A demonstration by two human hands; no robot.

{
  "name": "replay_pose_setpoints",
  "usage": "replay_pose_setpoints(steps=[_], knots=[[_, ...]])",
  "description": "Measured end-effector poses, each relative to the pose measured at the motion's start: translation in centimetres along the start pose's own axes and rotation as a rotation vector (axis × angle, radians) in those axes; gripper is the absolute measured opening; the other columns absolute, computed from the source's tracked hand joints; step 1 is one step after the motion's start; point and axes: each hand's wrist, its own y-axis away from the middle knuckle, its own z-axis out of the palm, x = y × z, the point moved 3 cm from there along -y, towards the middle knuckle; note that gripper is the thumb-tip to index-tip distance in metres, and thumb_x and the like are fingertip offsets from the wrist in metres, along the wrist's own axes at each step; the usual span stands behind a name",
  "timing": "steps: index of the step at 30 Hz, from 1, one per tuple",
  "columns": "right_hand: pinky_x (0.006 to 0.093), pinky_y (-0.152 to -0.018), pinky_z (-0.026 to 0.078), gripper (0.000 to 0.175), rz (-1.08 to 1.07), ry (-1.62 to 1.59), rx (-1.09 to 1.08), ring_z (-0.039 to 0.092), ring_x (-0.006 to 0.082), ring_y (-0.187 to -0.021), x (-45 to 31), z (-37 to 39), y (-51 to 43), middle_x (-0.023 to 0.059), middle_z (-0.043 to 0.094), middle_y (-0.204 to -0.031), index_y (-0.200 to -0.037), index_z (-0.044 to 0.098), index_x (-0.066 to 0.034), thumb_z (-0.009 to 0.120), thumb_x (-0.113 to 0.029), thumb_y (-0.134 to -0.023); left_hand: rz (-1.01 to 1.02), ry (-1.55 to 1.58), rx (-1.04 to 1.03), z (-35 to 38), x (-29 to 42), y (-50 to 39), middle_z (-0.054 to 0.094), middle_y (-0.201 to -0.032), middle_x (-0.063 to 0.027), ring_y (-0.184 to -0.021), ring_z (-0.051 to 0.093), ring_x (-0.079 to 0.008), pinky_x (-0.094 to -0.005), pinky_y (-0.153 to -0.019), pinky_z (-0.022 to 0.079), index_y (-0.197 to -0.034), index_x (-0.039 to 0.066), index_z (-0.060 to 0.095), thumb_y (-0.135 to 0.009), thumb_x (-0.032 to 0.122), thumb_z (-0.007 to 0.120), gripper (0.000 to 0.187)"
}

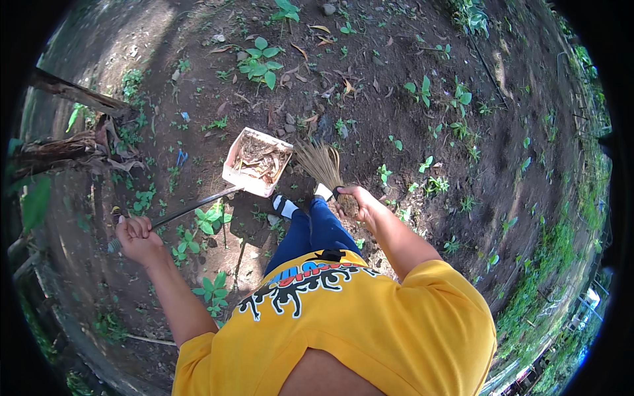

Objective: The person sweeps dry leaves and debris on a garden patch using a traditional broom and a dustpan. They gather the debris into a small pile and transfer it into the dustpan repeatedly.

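Observation:
My left hand (138,239) is closed around the long handle of a dustpan (198,204), near its ribbed end grip. The dustpan's pale pink, box-like pan (257,188) lies ahead of my feet, holding dry leaves and plant debris (258,161). In my right hand (357,202) is a stick broom (322,163) of thin, stiff bristles, gripped at its bound end. Its bristles fan out towards the dirt, and their tips are close to the right side of the pan. My feet, in white socks and dark-strapped sandals, stand just behind the pan and bristles.
Dark soil (386,114) bears fallen leaves, stones and small green plants (260,64). At the left are a wooden post (81,94) and a dry, broken plant stem (64,151). Blue scraps (182,158) lie left of the pan. Grass (540,267) grows at the right.

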Motion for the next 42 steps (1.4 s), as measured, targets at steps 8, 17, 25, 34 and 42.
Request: replay_pose_setpoints(steps=[8,17,25,34,42], knots=[[0.0363,-0.048,0.049,0.025,-0.497,0.229,0.006,0.057,0.0202,-0.061,-6.0,2.9,-0.8,0.0079,0.053,-0.072,-0.106,0.043,-0.0112,0.053,-0.018,-0.084,0.020,-0.086,-0.087,-6.3,-4.0,0.0,0.022,-0.046,0.0021,-0.039,0.022,-0.0083,-0.0254,-0.043,0.024,-0.056,0.012,0.028,-0.084,0.011,0.047,0.034],[0.0343,-0.049,0.048,0.018,0.073,0.116,0.021,0.056,0.0222,-0.060,-1.6,7.5,-5.2,0.0108,0.055,-0.071,-0.088,0.047,-0.0056,0.055,-0.021,-0.081,0.028,-0.032,-0.041,-9.5,-3.2,-1.1,0.023,-0.046,0.0022,-0.039,0.023,-0.0086,-0.0254,-0.043,0.024,-0.056,0.012,0.028,-0.084,0.011,0.047,0.033],[0.0392,-0.050,0.048,0.022,-0.107,0.079,-0.065,0.057,0.0249,-0.063,3.2,10.0,-5.1,0.0111,0.053,-0.070,-0.092,0.047,-0.0048,0.056,-0.022,-0.082,-0.016,0.019,-0.050,-10.6,-2.2,-1.8,0.023,-0.045,0.0017,-0.039,0.023,-0.0091,-0.0255,-0.044,0.024,-0.055,0.013,0.028,-0.084,0.012,0.045,0.033],[0.0336,-0.048,0.050,0.018,-0.263,-0.100,0.045,0.056,0.0241,-0.061,-5.7,11.6,-9.0,0.0109,0.054,-0.071,-0.086,0.044,-0.0085,0.052,-0.024,-0.082,-0.036,0.001,-0.098,-10.0,-2.6,-2.0,0.023,-0.045,0.0007,-0.039,0.023,-0.0093,-0.0261,-0.043,0.024,-0.054,0.012,0.029,-0.084,0.012,0.045,0.034],[0.0345,-0.053,0.047,0.027,-0.119,0.022,-0.080,0.055,0.0230,-0.065,1.9,11.5,-7.2,0.0130,0.054,-0.078,-0.094,0.045,-0.0063,0.060,-0.023,-0.079,-0.022,0.012,-0.093,-8.2,-3.2,-2.3,0.023,-0.044,0.0011,-0.037,0.023,-0.0088,-0.0257,-0.042,0.025,-0.053,0.012,0.029,-0.082,0.010,0.047,0.034]])
